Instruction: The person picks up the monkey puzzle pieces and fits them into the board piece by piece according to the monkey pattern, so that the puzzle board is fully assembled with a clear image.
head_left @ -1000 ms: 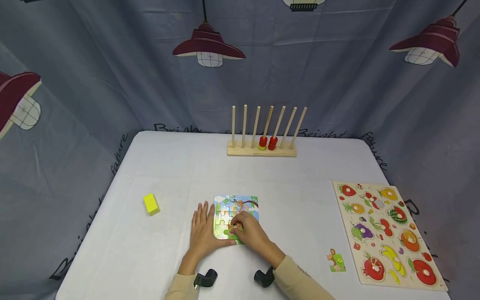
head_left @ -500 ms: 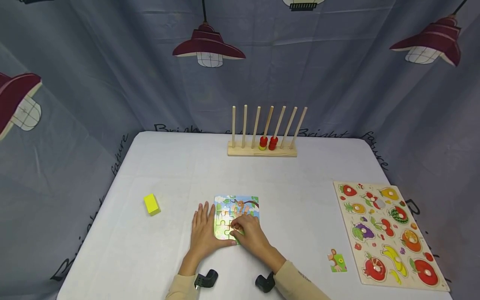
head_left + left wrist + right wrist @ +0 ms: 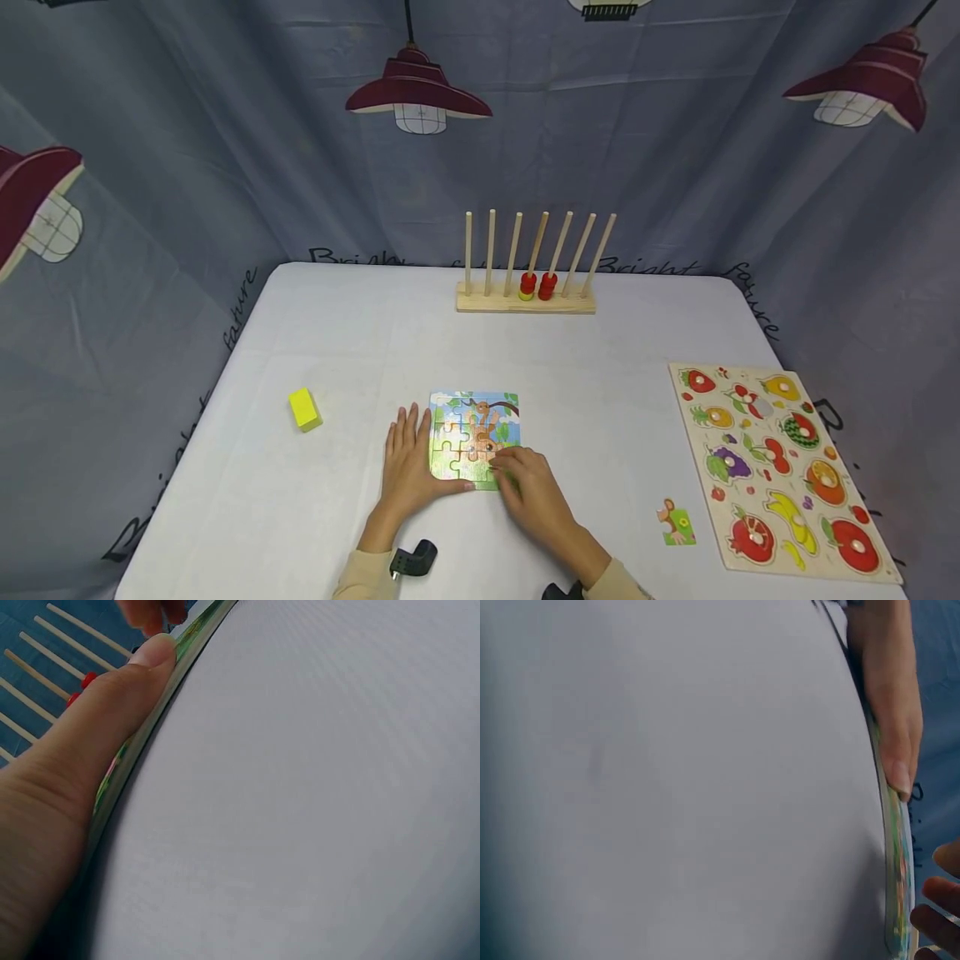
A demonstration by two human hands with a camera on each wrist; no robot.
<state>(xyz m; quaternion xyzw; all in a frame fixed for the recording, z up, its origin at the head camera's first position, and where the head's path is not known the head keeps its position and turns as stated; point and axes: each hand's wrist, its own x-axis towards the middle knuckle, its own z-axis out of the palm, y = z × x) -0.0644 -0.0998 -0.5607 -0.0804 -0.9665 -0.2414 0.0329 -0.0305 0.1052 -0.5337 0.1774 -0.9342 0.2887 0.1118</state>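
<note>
A jigsaw puzzle (image 3: 459, 442) with a deer picture lies in its flat tray on the table. My left hand (image 3: 408, 467) rests along the tray's left side with straight fingers, and its thumb (image 3: 112, 705) presses on the lower edge. Over the lower right corner, my right hand (image 3: 536, 496) hovers or lightly touches, its fingers (image 3: 936, 922) loosely bent with no piece visible between them. That corner is hidden under the hand. One loose puzzle piece (image 3: 677, 525), green with a brown animal part, lies farther right on the table.
A wooden fruit peg board (image 3: 757, 492) lies at the right edge of the table. At the back stands a wooden peg rack (image 3: 480, 303) with several red and yellow beads. A yellow block (image 3: 304, 410) sits to the left. Grey curtains surround the table.
My right hand has moved right and down from the puzzle's middle to its lower right corner, its fingers loosening and uncovering the deer picture. The left hand has stayed in place.
</note>
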